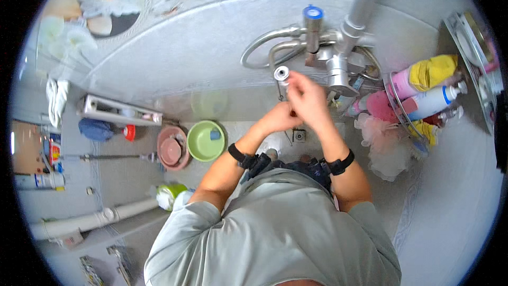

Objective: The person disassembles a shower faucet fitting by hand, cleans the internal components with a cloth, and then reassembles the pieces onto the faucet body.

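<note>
My right hand [308,99] is closed, its fingertips at a round silver metal fitting [282,73] with a dark hole in its middle. Beside it, slightly lower and to the left, my left hand [281,116] is curled shut; what its fingers hold is hidden. The two hands meet in front of the wall-mounted mixer tap [313,32], which has a blue-rimmed round top. A bent metal pipe [272,55] comes down from the tap to near the fitting. Thin dark lines show above and below my left hand, too small to name.
A green basin [206,151] and pink basins [170,152] stand on the floor at left. To the right, a wire rack [394,95] holds bottles, with mesh bath puffs [382,143] hanging below. A floor drain [299,135] lies beyond my feet. A thick vertical pipe [365,0] rises above the tap.
</note>
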